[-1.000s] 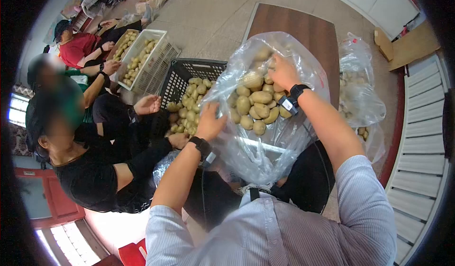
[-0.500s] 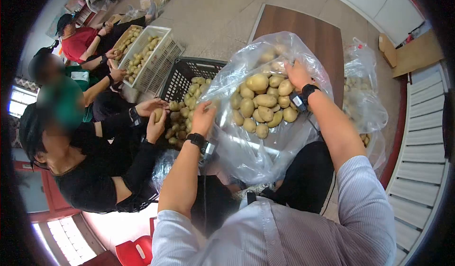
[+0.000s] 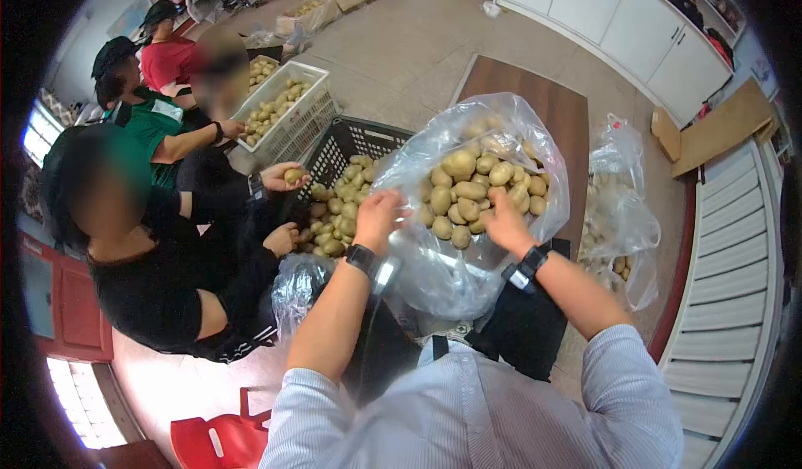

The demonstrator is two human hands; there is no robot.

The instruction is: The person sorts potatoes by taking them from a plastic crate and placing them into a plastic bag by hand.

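Yellowish potatoes [image 3: 459, 166], right hand [image 3: 507, 225] now at their near side

From the near side, a hand could come to the potatoes [image 3: 469, 191] inside the clear bag [image 3: 447, 289]. At the far and right sides, its raised film stands in the way. Beyond it, there is passing room above the brown worktop [image 3: 522, 81]. To the left, the black crate's wall [image 3: 361, 135] and a co-worker's hand [image 3: 282, 177] narrow the way.
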